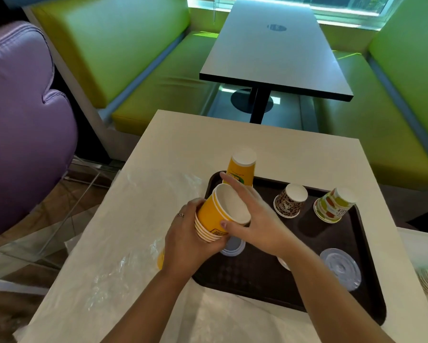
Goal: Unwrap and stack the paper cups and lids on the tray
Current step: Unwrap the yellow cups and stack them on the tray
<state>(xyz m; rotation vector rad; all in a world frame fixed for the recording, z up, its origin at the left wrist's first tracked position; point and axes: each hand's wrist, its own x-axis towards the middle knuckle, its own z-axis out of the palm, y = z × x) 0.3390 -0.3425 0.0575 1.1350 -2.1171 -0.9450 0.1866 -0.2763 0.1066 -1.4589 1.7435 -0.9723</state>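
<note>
Left hand [185, 240]: fingers wrapped round the lower part of a nested stack of yellow cups [216, 216], clamped on it; a ring shows on one finger.
Right hand [251, 214]: thumb pressed on the rim of the top cup, the other fingers stretched flat across the far side of its mouth; closed on the same stack.
Yellow stack: tilted, mouth facing up and toward the far side, held in the air over the tray's left edge, several rims showing one below another.
Tray [257, 278]: dark brown, lying on the near right part of the white table [180, 134].
Tall yellow cup [241, 169]: upside down at the tray's far left corner, just behind the right hand's fingertips.
Leopard-print cup [290, 200]: upside down along the tray's far edge, near the middle.
Multicoloured cup [333, 205]: upside down, tilted, near the far right corner.
Small lid [232, 246]: flat on the tray near its left edge, partly under the hands.
Clear lid [340, 268]: flat near the tray's right edge.
Plastic wrap [133, 233]: crumpled and clear, spread over the table's left side, beside the tray.
</note>
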